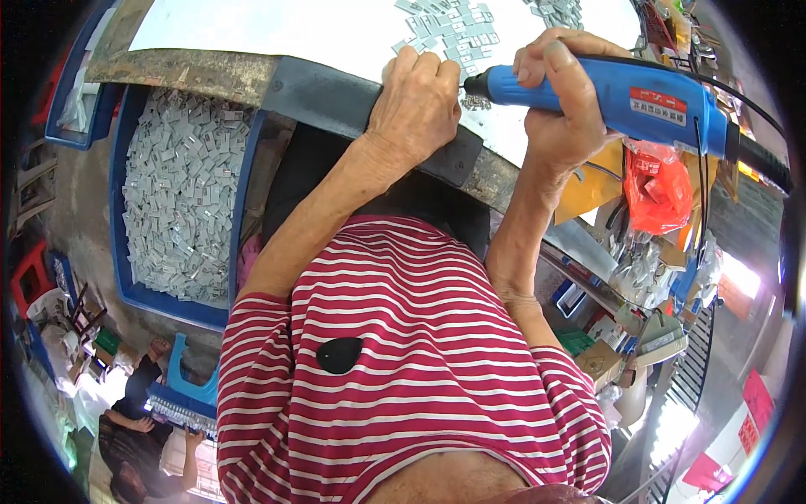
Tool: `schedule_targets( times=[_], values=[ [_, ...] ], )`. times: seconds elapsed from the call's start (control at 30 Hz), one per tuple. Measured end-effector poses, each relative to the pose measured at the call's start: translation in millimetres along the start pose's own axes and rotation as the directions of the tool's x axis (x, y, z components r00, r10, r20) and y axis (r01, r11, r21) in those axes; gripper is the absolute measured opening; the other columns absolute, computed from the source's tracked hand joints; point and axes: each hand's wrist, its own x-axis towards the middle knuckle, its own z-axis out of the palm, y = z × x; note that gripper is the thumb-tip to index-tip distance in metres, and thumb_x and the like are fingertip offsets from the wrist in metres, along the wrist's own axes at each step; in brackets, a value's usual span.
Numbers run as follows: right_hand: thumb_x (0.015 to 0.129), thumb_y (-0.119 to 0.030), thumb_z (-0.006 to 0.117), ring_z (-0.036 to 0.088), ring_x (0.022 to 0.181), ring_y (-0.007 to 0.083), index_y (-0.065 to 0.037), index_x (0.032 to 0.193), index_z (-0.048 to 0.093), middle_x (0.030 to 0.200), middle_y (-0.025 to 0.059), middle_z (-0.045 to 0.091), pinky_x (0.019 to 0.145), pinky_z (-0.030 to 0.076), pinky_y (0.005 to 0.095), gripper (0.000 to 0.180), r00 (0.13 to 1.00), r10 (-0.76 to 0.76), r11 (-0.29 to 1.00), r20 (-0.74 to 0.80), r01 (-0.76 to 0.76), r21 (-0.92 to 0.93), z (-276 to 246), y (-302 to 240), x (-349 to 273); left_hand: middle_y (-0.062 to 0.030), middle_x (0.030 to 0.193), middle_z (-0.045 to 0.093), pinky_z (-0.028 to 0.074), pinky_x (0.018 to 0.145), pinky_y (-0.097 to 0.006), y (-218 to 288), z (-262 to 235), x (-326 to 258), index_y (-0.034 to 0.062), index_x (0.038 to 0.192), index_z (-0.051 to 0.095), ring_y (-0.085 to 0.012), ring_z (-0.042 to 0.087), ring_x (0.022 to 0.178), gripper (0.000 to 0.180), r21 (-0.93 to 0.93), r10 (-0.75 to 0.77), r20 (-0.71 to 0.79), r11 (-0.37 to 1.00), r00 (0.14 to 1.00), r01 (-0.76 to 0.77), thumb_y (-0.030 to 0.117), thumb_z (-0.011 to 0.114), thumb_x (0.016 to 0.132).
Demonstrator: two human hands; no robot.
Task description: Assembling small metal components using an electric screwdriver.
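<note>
**One Driver, Two Hands at the Table Edge**

Through the head camera I count two working hands and one blue driver [638, 97]. The right hand [571, 97] is wrapped around the driver near its front end; the black tip points left, just beside the left hand [416, 109]. The left hand's fingers are curled down over the table edge [193, 69]; I cannot tell whether they grip anything.

On the white sheet [327, 29] I count two groups of grey parts [453, 34], both beyond the hands; individual parts are too many to count. One small pile of metal pieces [476, 103] lies below the driver tip. One blue tray [172, 309], left of the torso, is filled with grey parts. One red bag [659, 189] is at right.
</note>
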Motion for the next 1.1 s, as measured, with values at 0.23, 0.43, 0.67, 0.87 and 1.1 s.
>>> schedule_targets(
  times=[0.23, 0.43, 0.67, 0.87, 1.1],
  values=[
    [0.070, 0.002, 0.054, 0.050, 0.047, 0.0166, 0.006, 0.079, 0.049, 0.065, 0.0166, 0.055, 0.049, 0.046, 0.0309, 0.011, 0.995, -0.061, 0.998, 0.080, 0.063, -0.031, -1, 8, -1, -0.0126, 0.069, 0.051, 0.040, 0.064, -0.039, 1, 0, -1, 0.0027, 0.070, 0.049, -0.0302, 0.048, 0.070, 0.018, -0.007, -0.030, 0.004, 1.000, 1.000, 0.030, -0.001, 0.063, 0.060],
    [0.070, 0.002, 0.054, 0.051, 0.048, 0.0169, 0.007, 0.078, 0.052, 0.061, 0.0140, 0.053, 0.050, 0.045, 0.0295, 0.009, 0.985, -0.029, 0.999, 0.171, 0.033, -0.021, -4, 13, 4, -0.0119, 0.070, 0.050, 0.040, 0.064, -0.039, -3, 1, -3, 0.0035, 0.071, 0.049, -0.0298, 0.047, 0.069, 0.019, -0.056, -0.018, 0.001, 0.998, 1.000, 0.018, -0.001, 0.063, 0.060],
    [0.071, 0.002, 0.054, 0.052, 0.052, 0.0176, 0.007, 0.086, 0.051, 0.066, 0.0152, 0.054, 0.054, 0.045, 0.0311, 0.016, 0.983, 0.012, 0.998, 0.182, -0.021, 0.051, -7, 4, 3, -0.0113, 0.070, 0.050, 0.040, 0.065, -0.039, 0, 0, -2, 0.0039, 0.071, 0.048, -0.0297, 0.047, 0.071, 0.019, -0.046, -0.010, -0.019, 0.999, 1.000, 0.009, -0.001, 0.063, 0.061],
    [0.070, 0.003, 0.052, 0.051, 0.053, 0.0180, 0.004, 0.093, 0.048, 0.078, 0.0204, 0.055, 0.058, 0.046, 0.0351, 0.024, 0.974, -0.036, 0.994, 0.225, 0.013, 0.106, -14, 0, -6, -0.0109, 0.070, 0.050, 0.039, 0.065, -0.038, 0, -3, -2, 0.0042, 0.070, 0.048, -0.0298, 0.047, 0.070, 0.019, -0.004, 0.044, -0.040, 0.999, 0.998, -0.044, -0.002, 0.062, 0.060],
    [0.069, 0.000, 0.051, 0.052, 0.054, 0.0186, 0.004, 0.096, 0.047, 0.078, 0.0221, 0.054, 0.061, 0.047, 0.0367, 0.028, 0.969, -0.115, 0.989, 0.220, 0.092, 0.112, -29, -8, -11, -0.0125, 0.070, 0.052, 0.042, 0.066, -0.037, 2, -2, 2, 0.0014, 0.073, 0.054, -0.0264, 0.049, 0.073, 0.014, -0.048, 0.087, 0.032, 0.995, 0.996, -0.085, -0.001, 0.060, 0.061]
  ],
)
